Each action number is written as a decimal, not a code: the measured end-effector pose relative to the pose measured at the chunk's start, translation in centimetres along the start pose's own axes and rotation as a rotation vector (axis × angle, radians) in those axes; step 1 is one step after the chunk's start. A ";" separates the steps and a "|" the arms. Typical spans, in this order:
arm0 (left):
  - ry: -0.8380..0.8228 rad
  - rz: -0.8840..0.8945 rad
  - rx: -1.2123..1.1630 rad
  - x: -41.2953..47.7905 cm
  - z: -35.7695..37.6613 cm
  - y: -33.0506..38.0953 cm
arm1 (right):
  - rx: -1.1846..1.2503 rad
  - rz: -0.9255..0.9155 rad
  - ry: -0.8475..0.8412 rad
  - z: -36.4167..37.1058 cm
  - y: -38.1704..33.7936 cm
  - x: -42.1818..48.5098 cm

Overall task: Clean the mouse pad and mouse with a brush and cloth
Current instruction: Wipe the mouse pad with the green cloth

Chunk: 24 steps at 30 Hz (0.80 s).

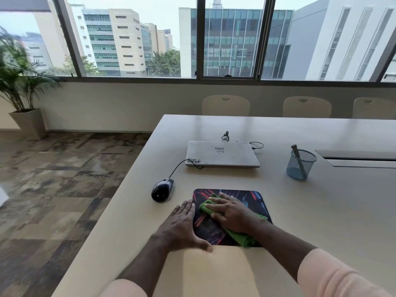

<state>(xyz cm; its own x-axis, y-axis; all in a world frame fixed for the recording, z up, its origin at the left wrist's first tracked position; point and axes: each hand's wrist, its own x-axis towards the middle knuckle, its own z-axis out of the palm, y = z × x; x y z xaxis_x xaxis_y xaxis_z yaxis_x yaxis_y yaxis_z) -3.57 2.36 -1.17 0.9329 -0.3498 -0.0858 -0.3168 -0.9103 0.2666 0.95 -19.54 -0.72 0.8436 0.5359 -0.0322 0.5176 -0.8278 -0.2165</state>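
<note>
Mouse pad on bench; left grip flat, fingers straight, pinning pad's left edge, holding nothing; right grip flat, pressing soft green cloth onto pad. I judge pad thin, floppy, apt to slide: pin by edge

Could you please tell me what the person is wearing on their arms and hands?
Pale pink, soft-looking sleeves cover both arms, the left sleeve and right sleeve ending short of the wrists. The left hand and right hand are bare: no gloves, rings or watch show.
</note>
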 end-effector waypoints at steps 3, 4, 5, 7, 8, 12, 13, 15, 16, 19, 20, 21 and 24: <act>-0.002 0.005 -0.006 -0.1 -0.1 0.1 | 0.009 0.103 -0.009 0.0 -1.1 1.8; 0.004 0.000 -0.011 -0.2 0.0 0.2 | 0.014 0.104 -0.007 0.0 -1.5 2.3; 0.011 -0.006 -0.015 -0.2 0.0 0.2 | 0.024 0.087 -0.003 0.1 -2.0 2.5; 0.018 -0.012 -0.023 -0.2 0.0 0.2 | 0.050 0.020 0.003 0.3 -2.5 2.0; 0.020 -0.017 -0.031 -0.1 0.0 0.2 | 0.061 -0.027 0.007 0.4 -2.6 1.3; 0.025 -0.011 -0.035 -0.1 0.0 0.3 | 0.121 -0.283 -0.002 0.2 -1.5 -2.1; 0.022 -0.012 -0.035 -0.1 0.0 0.2 | 0.141 -0.310 -0.011 -0.1 -1.1 -2.5; 0.022 -0.018 -0.029 -0.1 0.0 0.2 | 0.162 -0.298 0.007 -0.8 -0.8 -2.1; 0.019 -0.016 -0.021 -0.1 0.0 0.2 | 0.157 -0.262 0.025 -0.9 -1.0 -1.5; 0.018 -0.019 -0.011 0.0 0.0 0.3 | 0.120 -0.118 0.073 -0.5 -2.6 -0.1; 0.020 -0.027 -0.016 0.0 0.0 0.4 | 0.112 -0.104 0.077 -0.1 -3.1 0.1; 0.017 -0.029 -0.020 0.0 0.0 0.4 | 0.115 -0.113 0.070 0.2 -3.3 -0.1; 0.010 -0.028 -0.024 0.0 0.0 0.4 | 0.172 -0.244 0.030 0.3 -3.1 -2.0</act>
<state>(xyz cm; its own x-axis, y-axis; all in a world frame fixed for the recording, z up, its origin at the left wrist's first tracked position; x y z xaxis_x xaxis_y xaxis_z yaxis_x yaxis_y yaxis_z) -3.68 1.97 -1.12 0.9431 -0.3218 -0.0843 -0.2862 -0.9141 0.2871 -2.37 -17.97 -0.32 0.7024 0.7084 0.0695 0.6761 -0.6334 -0.3765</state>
